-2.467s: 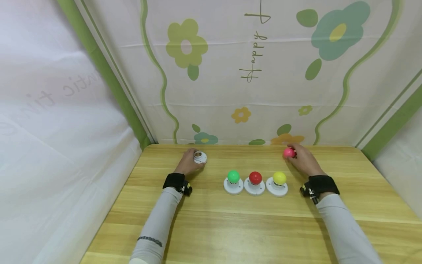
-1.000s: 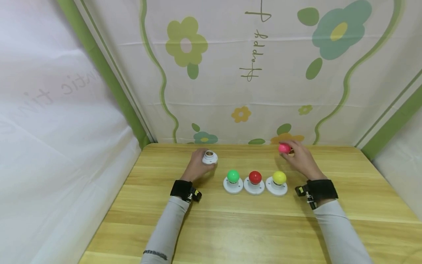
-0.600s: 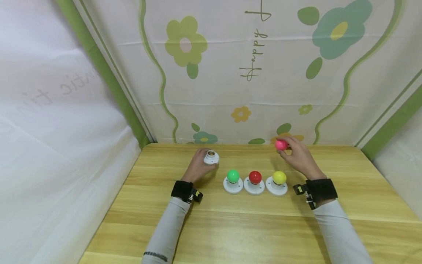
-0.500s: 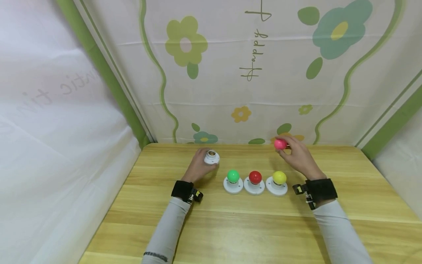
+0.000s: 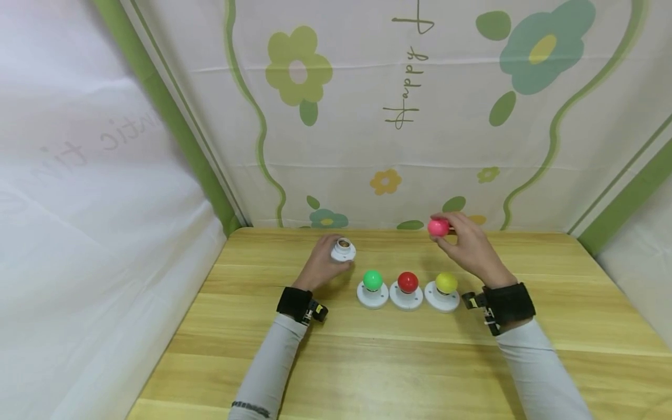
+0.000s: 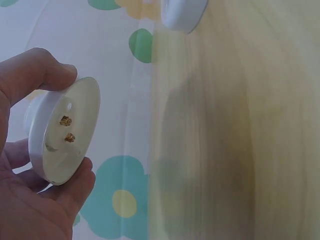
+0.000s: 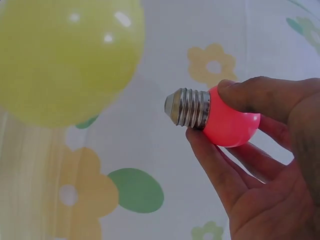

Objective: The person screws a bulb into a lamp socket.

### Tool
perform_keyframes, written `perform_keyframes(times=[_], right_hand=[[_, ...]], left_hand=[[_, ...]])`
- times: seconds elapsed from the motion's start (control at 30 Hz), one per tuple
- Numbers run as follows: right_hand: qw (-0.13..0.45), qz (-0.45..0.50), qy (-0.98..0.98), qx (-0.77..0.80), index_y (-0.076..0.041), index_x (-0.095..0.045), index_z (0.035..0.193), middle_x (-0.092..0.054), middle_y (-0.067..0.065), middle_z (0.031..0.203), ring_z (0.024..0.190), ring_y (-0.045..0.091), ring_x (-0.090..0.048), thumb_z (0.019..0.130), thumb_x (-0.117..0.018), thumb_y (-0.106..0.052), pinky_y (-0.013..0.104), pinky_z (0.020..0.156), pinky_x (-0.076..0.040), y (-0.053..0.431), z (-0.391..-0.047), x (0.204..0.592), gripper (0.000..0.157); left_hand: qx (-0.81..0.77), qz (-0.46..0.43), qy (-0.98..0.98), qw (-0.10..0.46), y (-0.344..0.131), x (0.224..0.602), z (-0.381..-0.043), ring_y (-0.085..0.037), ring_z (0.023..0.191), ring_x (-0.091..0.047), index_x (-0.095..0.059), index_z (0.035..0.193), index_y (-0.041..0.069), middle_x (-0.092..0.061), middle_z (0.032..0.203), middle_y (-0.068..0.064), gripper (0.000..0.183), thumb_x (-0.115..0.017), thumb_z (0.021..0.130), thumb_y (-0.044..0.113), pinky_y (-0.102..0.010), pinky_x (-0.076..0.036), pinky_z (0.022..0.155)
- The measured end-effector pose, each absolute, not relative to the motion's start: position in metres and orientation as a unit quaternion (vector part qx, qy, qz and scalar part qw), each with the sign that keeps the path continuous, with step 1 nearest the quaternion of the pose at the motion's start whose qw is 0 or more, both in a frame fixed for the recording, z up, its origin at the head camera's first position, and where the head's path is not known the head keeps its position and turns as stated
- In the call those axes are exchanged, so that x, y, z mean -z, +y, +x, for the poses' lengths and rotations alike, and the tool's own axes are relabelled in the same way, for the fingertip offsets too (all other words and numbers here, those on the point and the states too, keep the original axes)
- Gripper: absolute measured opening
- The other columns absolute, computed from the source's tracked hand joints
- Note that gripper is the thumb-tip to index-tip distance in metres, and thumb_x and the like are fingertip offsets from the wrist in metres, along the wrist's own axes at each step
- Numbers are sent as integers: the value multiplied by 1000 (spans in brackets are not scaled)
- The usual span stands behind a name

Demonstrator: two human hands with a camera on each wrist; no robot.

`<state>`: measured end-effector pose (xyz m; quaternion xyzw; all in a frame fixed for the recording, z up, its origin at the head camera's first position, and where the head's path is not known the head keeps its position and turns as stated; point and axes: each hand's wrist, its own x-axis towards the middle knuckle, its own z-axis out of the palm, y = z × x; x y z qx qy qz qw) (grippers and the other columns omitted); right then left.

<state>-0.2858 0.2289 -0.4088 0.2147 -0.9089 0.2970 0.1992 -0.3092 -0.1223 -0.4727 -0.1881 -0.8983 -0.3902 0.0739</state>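
My left hand [image 5: 322,265] grips a white round lamp holder [image 5: 343,251] by its rim, the socket mouth facing up in the head view. In the left wrist view, the underside of the lamp holder [image 6: 75,135] shows two brass screws, and it is held off the table. A pink light bulb [image 5: 438,227] is pinched between the thumb and fingers of my right hand [image 5: 469,248]. From the right wrist, the bulb's metal screw base [image 7: 189,107] points away from the palm. Bulb and lamp holder are apart.
A green bulb [image 5: 373,280], a red bulb [image 5: 408,282] and a yellow bulb [image 5: 447,283] stand upright in white lamp holders, in a row on the wooden table [image 5: 367,367] between my forearms. A flowered cloth wall [image 5: 336,134] rises at the table's back edge.
Both hands have come closer together: the left moved right with the lamp holder, lifting it, and the right moved left and up with the pink bulb. The row of bulbs stayed put.
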Motion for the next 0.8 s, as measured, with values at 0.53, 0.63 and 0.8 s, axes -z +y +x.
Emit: perform_keyframes(times=[0.53,0.63,0.8], right_hand=[[239,263,-892,-279,-5,-55,127,-58,13,121,101,24,-57,81,-76,-6,47,84,-54,216,-280,400,51],[240,273,-888,-281,-4,-56,127,-59,12,120,101,24,-57,80,-76,-6,46,84,-54,214,-279,398,50],[240,280,-885,-283,-4,-56,126,-60,11,119,100,23,-58,80,-76,-7,46,83,-54,209,-277,396,50]], left_hand=[[404,-219,-885,78,-112,461,-302,-24,124,-44,-47,138,4,-47,139,-10,73,-81,76,21,-46,-39,105],[403,-225,-884,75,-110,458,-301,-22,124,-43,-47,138,5,-48,138,-8,73,-80,76,22,-45,-39,106],[405,-232,-882,66,-105,454,-298,-20,125,-43,-46,139,5,-47,140,-6,73,-80,76,24,-44,-38,106]])
